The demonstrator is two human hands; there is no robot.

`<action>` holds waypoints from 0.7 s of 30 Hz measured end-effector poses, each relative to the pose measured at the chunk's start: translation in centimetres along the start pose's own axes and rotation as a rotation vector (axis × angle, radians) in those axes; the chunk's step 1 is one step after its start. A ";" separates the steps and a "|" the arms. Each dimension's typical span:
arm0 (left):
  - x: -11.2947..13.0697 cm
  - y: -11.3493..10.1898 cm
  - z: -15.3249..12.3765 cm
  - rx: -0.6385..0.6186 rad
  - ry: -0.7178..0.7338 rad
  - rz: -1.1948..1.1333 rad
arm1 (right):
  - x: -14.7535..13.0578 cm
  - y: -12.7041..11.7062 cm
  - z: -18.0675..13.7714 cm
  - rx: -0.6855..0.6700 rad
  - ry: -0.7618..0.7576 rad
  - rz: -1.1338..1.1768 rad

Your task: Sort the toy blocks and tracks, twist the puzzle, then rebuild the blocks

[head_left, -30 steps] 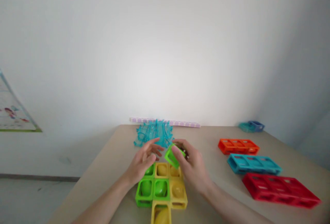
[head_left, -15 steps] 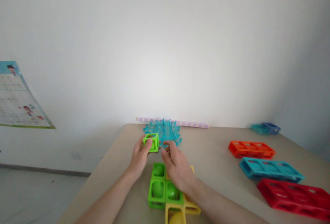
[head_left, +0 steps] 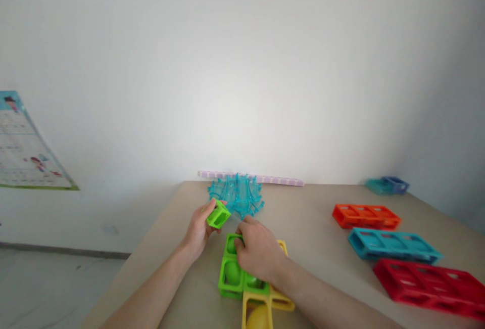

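My left hand (head_left: 197, 230) is closed around a small green open-sided cube (head_left: 219, 214), held tilted above the table. Just to its right and nearer to me, my right hand (head_left: 261, 250) rests over a cluster of green cube blocks (head_left: 231, 289) with green balls inside. Its fingers are curled down at the far green block, and the hand covers part of the cluster. Yellow cube blocks (head_left: 246, 314) adjoin the green ones at the front and right; the front one has a yellow ball inside.
Translucent blue track pieces (head_left: 237, 195) lie behind my hands, before a purple-and-white strip (head_left: 282, 181) along the wall. Orange (head_left: 366, 216), teal (head_left: 394, 245) and red (head_left: 428, 287) three-cell frames sit on the right of the table (head_left: 310, 228). Blue pieces (head_left: 394, 184) stand at the far right corner.
My left hand has turned the green cube and brought it slightly down and left. My right hand has moved away from the cube down onto the green blocks, its fingers curling in.
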State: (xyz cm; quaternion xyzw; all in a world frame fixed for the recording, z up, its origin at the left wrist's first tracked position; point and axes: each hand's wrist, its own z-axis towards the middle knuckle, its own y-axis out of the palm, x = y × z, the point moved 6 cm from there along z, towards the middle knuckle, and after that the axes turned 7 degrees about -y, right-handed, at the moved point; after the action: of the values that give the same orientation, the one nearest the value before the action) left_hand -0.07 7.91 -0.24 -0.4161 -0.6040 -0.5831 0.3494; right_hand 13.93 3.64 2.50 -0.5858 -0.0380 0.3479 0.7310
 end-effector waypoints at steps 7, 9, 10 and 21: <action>-0.1 -0.4 0.1 0.054 -0.005 0.029 | -0.2 -0.1 0.1 0.009 -0.050 0.106; 0.0 -0.3 0.0 0.057 0.010 0.022 | -0.5 0.0 0.0 -0.005 -0.086 0.138; 0.1 -0.3 0.0 0.062 0.018 0.017 | -0.6 0.0 0.0 -0.005 -0.093 0.156; 0.6 0.5 -0.7 -0.009 0.129 0.140 | 0.4 -0.9 0.6 0.249 -0.011 0.395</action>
State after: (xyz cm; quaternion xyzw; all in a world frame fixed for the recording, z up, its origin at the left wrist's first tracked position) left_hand 0.12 7.28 0.57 -0.4206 -0.5471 -0.5855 0.4255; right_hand 14.43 4.29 3.36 -0.4853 0.1163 0.4895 0.7151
